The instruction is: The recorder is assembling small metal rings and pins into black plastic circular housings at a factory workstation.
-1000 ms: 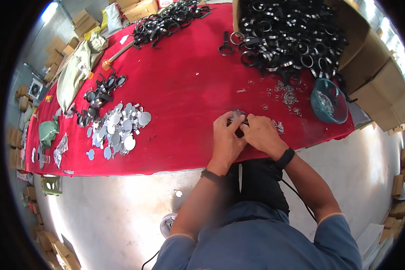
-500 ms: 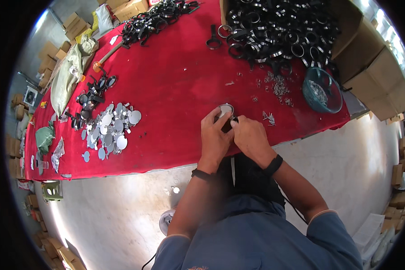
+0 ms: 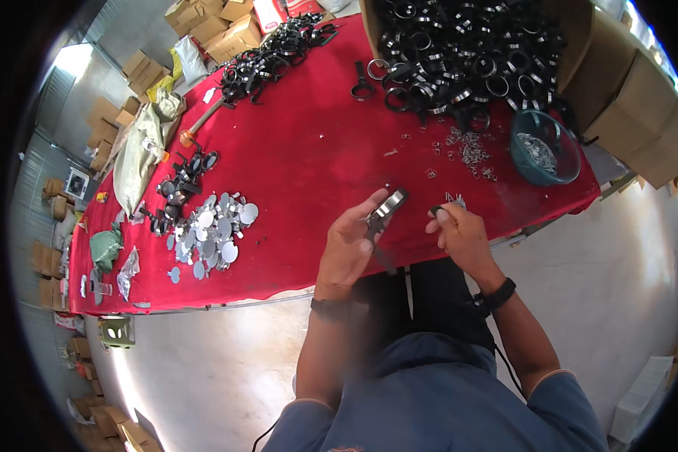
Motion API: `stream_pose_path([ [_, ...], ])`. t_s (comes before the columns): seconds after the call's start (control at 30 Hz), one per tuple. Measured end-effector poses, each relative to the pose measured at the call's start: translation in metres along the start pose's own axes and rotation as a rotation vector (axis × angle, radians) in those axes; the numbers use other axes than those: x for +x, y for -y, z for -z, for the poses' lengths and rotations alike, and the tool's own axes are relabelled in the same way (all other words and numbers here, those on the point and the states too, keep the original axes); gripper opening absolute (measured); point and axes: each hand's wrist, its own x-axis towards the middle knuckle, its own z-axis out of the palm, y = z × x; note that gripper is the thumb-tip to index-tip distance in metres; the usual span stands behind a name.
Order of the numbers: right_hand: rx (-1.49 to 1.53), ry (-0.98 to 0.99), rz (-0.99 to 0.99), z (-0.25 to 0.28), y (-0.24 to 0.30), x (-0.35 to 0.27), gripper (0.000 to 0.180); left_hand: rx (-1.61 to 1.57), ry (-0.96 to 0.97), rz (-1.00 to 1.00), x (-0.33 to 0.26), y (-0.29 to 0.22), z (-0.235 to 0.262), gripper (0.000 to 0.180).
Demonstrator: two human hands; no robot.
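My left hand [image 3: 350, 245] holds a black ring frame with a shiny round disc in it [image 3: 389, 204], its thin black handle hanging down toward me. My right hand [image 3: 461, 233] is a short way to the right, apart from the frame, pinching a tiny dark piece [image 3: 437, 211] between thumb and fingers. Both hands hover over the near edge of the red-covered table [image 3: 309, 166]. A few small metal clips [image 3: 453, 199] lie just beyond my right hand.
A pile of round mirror discs [image 3: 211, 230] lies at the left, black frames [image 3: 181, 177] beside it. A teal bowl of small metal parts [image 3: 544, 148] stands at the right. A cardboard box of black ring frames [image 3: 467, 53] sits at the back. Cartons line the floor.
My hands were pressed together on the frame; now they have drawn apart, the left keeping the frame and the right pulled off to the right with a small piece.
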Motion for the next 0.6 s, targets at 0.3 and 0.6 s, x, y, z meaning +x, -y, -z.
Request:
stream_pose_path([
  [0.3, 0.187, 0.04, -0.036, -0.002, 0.003, -0.005, 0.024, -0.398, 0.243, -0.06, -0.004, -0.014, -0.031, 0.077],
  [0.6, -0.01, -0.153, 0.019, 0.044, -0.04, 0.012, 0.025, 0.634, -0.277, 0.044, 0.005, -0.098, 0.047, 0.05],
])
